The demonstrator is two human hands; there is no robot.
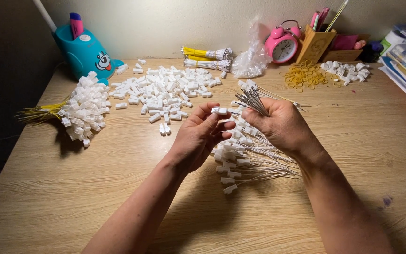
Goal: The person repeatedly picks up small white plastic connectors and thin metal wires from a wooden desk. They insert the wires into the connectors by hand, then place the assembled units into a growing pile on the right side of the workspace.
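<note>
At the centre of the frame the left hand (198, 136) pinches a small white connector (221, 111) between thumb and fingertips, held just beside the bare ends of a wire bundle (252, 101). The right hand (280, 124) is clenched around that bundle, whose other ends, already capped with white connectors, fan down below the hands onto the wooden surface (71, 197). Above and left lies a loose connector pile (163, 91); further left, a finished bunch (83, 110) with yellow wires. Along the top edge stand a teal holder (85, 51), a plastic bag (252, 59), a pink clock (283, 44) and rubber bands (306, 75).
</note>
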